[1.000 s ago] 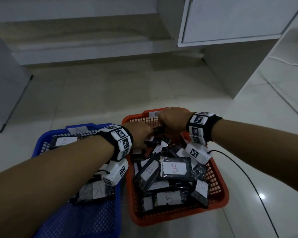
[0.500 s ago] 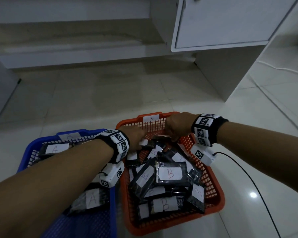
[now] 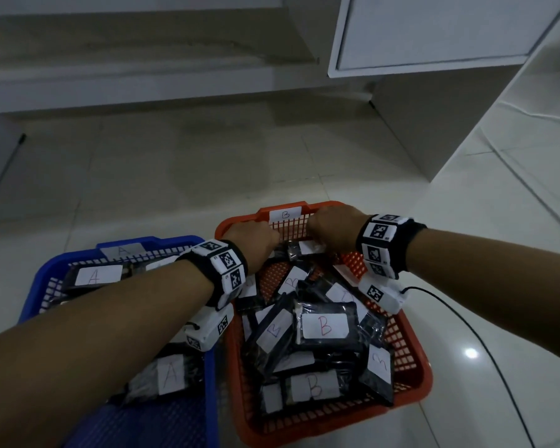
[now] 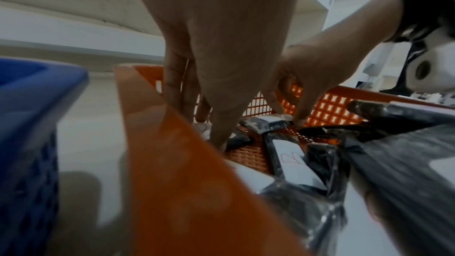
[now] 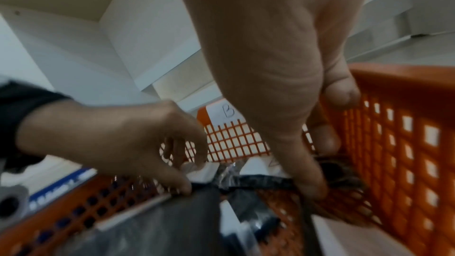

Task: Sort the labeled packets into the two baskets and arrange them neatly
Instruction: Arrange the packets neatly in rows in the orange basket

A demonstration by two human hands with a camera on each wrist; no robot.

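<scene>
— At the far end of the orange basket (image 3: 411,347) we see both hands down among the packets; left hand (image 3: 253,240) at the far left corner, right hand (image 3: 333,229) just beside it near the B tag (image 3: 285,214) on the rim.

— Fingers?

— Left wrist view: left fingers (image 4: 176,85) long and close together, pointing down, tips touching a black packet (image 4: 265,126) on the basket floor; whether they pinch it we cannot tell; right hand (image 4: 317,77) curled, fingertips clamped on the same packet's far edge. Right wrist view: right hand (image 5: 283,85) thumb pressed on that dark packet (image 5: 258,182); left hand (image 5: 118,137) thumb and fingers meet on its other end; looks like a pinch, blurred.

— Rest of the packets?

— B packets (image 3: 325,328) piled loose and crooked in the orange basket; A packets (image 3: 97,274) in the blue basket (image 3: 149,242), which touches the orange one on its left; both on a tiled floor (image 3: 175,156); black cable (image 3: 485,350) runs along the right.
</scene>
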